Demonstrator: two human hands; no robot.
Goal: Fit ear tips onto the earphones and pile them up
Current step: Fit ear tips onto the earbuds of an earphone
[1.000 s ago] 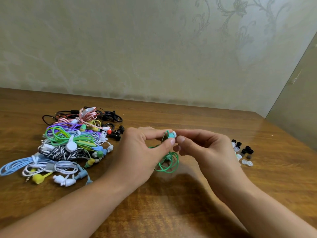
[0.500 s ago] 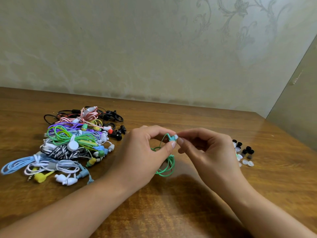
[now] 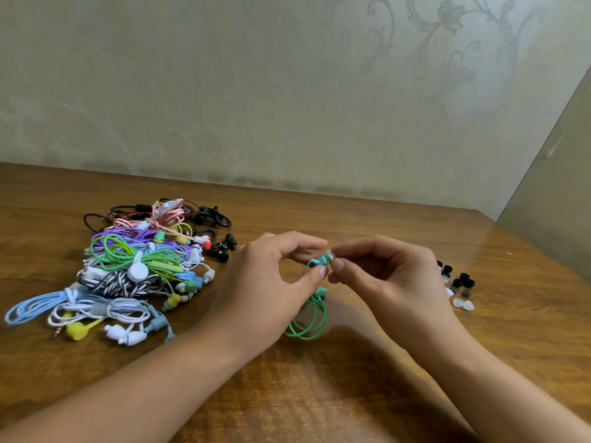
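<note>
The left hand pinches a teal earbud between its thumb and forefinger, a little above the wooden table. The right hand meets it from the other side, and its thumb and forefinger pinch a small pale ear tip that touches the end of the earbud. If the tip already sits fully on the earbud, I cannot tell, because the fingertips cover the joint. From the earbud a green cable hangs down and lies in loose loops on the table between the two wrists, with the second teal earbud just below the left thumb.

To the left of the left hand, near it but not touching it, lies a pile of earphones in many colours: black, pink, purple, green, striped, light blue, white and yellow. To the right, partly hidden behind the right hand, there is a small group of loose ear tips, some black and some clear or white. Behind the table stands a pale wall with a faint floral pattern.
</note>
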